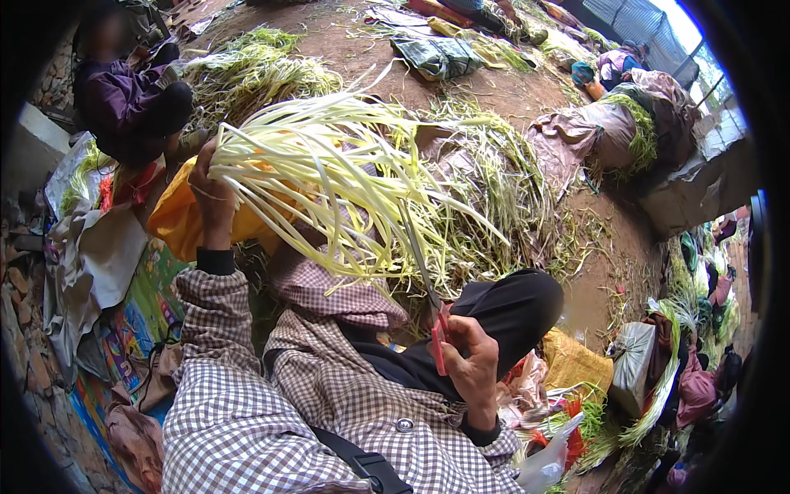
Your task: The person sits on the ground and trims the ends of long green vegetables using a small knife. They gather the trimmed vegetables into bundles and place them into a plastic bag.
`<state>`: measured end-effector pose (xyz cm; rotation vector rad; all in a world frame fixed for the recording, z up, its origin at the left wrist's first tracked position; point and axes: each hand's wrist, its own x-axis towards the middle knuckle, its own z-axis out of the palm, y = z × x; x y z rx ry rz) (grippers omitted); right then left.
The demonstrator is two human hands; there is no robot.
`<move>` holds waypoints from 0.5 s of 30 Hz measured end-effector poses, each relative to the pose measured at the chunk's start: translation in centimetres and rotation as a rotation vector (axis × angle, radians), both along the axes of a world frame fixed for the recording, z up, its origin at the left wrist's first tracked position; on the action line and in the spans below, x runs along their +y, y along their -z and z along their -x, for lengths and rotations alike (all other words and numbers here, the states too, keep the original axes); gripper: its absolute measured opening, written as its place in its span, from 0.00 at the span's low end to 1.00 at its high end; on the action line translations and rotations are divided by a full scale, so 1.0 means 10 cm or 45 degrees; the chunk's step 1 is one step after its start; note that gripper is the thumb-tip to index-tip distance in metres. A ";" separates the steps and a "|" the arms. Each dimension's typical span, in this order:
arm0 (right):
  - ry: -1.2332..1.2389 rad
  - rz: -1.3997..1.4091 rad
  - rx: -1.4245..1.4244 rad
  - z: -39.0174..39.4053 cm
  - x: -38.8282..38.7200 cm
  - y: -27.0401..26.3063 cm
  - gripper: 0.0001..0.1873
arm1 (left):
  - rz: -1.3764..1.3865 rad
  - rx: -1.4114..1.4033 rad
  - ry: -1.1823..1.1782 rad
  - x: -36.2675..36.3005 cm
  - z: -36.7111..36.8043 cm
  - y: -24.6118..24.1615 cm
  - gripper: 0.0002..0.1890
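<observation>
My left hand point(213, 188) grips a thick bunch of pale yellow-green chive-like stalks point(321, 179) by one end. The long leaves fan out to the right and droop over my lap. My right hand point(472, 361) holds scissors point(426, 265) by their red handles. Their long, narrow blades point up and away, with the tips in front of the bunch's loose leaves; I cannot tell whether they touch. Beneath the bunch lie an orange cloth or sack point(176, 213) and part of a checked cloth point(336, 284). My bent knee point(524, 302) is just beyond my right hand.
A heap of leaf trimmings point(494, 185) lies ahead, with another pile point(265, 80) farther left. A person in purple point(126, 102) sits at the far left. Beside my right knee are a yellow sack point(577, 364) and a clear plastic bag point(549, 457). A concrete ledge point(697, 179) borders the right.
</observation>
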<state>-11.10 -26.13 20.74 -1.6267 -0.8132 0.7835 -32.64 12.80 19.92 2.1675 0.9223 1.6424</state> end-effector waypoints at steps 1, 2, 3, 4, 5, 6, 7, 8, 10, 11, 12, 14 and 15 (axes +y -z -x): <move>-0.001 -0.006 0.021 0.01 0.02 -0.01 0.16 | 0.000 0.008 0.017 0.00 0.00 0.00 0.20; -0.003 -0.013 0.043 0.01 0.03 -0.03 0.16 | 0.000 0.017 0.035 -0.01 0.00 0.01 0.20; -0.002 -0.018 0.063 0.02 0.04 -0.05 0.16 | -0.001 0.018 0.020 -0.03 -0.01 0.00 0.18; 0.001 -0.023 0.057 0.02 0.05 -0.05 0.16 | -0.002 0.019 0.006 -0.06 -0.04 -0.01 0.17; 0.003 -0.028 0.052 0.01 0.05 -0.04 0.16 | -0.003 0.020 -0.009 -0.08 -0.05 -0.02 0.15; 0.004 -0.037 0.046 0.01 0.06 -0.05 0.16 | 0.020 0.034 -0.015 -0.07 -0.04 -0.01 0.17; 0.000 -0.039 0.031 0.01 0.05 -0.05 0.16 | 0.043 0.048 -0.021 -0.05 -0.02 0.02 0.19; -0.005 -0.041 0.016 0.01 0.03 -0.05 0.16 | 0.065 0.061 -0.027 -0.04 -0.01 0.03 0.21; -0.003 -0.038 -0.030 0.00 -0.02 -0.03 0.16 | 0.020 0.024 -0.018 -0.10 -0.08 -0.02 0.16; 0.005 -0.033 -0.062 0.00 -0.06 -0.01 0.16 | -0.002 0.005 -0.014 -0.12 -0.10 -0.04 0.14; 0.016 -0.026 -0.095 0.00 -0.08 -0.01 0.16 | -0.003 -0.002 0.002 -0.13 -0.11 -0.05 0.14; 0.018 -0.030 -0.066 0.00 -0.10 -0.01 0.16 | -0.005 -0.017 0.033 -0.12 -0.10 -0.06 0.14; 0.019 -0.033 -0.050 0.00 -0.10 -0.02 0.16 | -0.002 0.000 0.012 -0.11 -0.09 -0.04 0.14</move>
